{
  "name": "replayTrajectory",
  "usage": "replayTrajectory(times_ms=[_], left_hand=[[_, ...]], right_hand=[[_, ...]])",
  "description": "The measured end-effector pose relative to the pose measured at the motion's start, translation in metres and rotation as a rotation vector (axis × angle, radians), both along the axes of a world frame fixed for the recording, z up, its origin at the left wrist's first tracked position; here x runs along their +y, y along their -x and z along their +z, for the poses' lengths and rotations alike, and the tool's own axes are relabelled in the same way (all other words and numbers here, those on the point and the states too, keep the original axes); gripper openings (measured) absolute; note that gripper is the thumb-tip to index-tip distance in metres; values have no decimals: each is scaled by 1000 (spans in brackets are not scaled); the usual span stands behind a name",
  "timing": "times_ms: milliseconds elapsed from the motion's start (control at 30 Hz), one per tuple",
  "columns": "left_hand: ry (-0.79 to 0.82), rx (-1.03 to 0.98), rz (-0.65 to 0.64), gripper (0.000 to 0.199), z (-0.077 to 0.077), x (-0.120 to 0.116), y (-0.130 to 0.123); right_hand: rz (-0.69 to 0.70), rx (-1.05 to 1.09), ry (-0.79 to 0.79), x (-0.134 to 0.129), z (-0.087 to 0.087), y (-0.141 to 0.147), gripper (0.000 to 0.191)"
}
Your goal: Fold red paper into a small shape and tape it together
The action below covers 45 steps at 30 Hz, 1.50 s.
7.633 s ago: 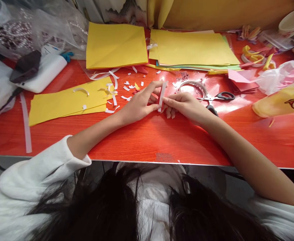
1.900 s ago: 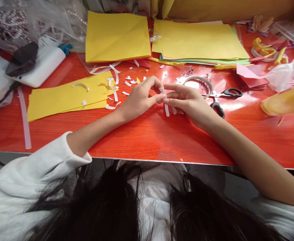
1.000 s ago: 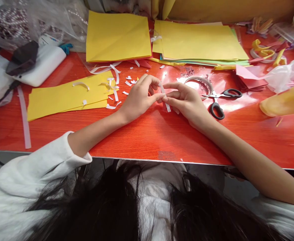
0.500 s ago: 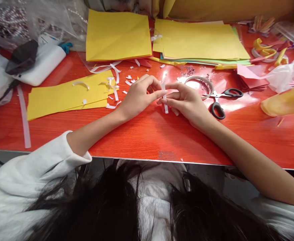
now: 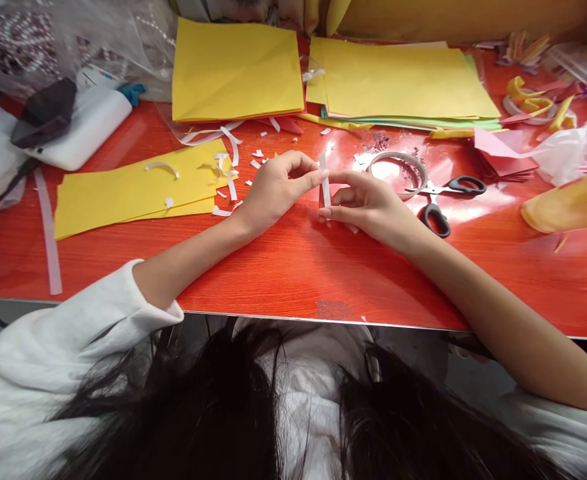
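Between my hands stands a narrow white strip (image 5: 326, 192), which looks like paper or tape. My left hand (image 5: 273, 190) pinches its upper part between thumb and fingertips. Lower down, my right hand (image 5: 373, 203) grips the same strip near its bottom end, with the index finger reaching toward the left fingertips. A dark red sliver shows along the strip's lower left side; I cannot tell if it is a separate piece. Right of my right hand lie a tape roll (image 5: 420, 162) and scissors (image 5: 434, 192) with black handles, the blades partly inside the ring.
Yellow paper strips (image 5: 123, 203) with white scraps (image 5: 232, 189) lie left. Stacks of yellow sheets (image 5: 236, 73) line the back. A white device (image 5: 83, 130) is at far left, red and pink papers (image 5: 506, 157) and a yellowish cup (image 5: 568, 203) at right. The red table's front edge (image 5: 273, 315) is near.
My right thumb has shifted down to the strip's lower end, and its index finger has straightened toward my left hand. The strip has moved slightly up and left.
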<state>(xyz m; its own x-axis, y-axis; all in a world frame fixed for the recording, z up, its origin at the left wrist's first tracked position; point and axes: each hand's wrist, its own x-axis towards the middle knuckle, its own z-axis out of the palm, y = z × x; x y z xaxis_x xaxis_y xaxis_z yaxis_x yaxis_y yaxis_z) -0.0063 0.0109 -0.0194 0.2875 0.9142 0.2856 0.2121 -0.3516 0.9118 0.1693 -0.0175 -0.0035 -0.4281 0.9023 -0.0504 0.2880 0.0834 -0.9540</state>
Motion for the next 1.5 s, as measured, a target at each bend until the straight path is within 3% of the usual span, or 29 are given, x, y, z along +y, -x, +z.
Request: replayTrajectory(times_ms=[200,333,567,800,1033,1167,1300,1400,1500], left_hand=[[40,36,-32,21,3,-2,0],[36,-23,1,18,2,-1,0],[44,-44,-48,22,2,-1,-1],[15,-57,-63,26,7,-3,1],[127,-109,-63,32,5,-2,0],[198,-80,-12,41,3,2,0],[86,89,-40,47,6,-5,0],[-29,228,-93,34,8,-11,-2],[-42,329,-134,19,9,-13,-3]], right_hand=[[23,6,1,0,-1,-1,35],[92,-62,63,0,6,-2,20],[92,-143,-10,-2,10,-3,27],[137,-193,16,-2,10,-4,16],[154,-200,-5,-3,13,-6,16],[12,-272,-184,-5,7,-1,25],[-179,-454,-500,-5,-5,4,29],[-257,-680,-632,-5,-14,3,24],[-209,-899,-793,-5,-17,1,18]])
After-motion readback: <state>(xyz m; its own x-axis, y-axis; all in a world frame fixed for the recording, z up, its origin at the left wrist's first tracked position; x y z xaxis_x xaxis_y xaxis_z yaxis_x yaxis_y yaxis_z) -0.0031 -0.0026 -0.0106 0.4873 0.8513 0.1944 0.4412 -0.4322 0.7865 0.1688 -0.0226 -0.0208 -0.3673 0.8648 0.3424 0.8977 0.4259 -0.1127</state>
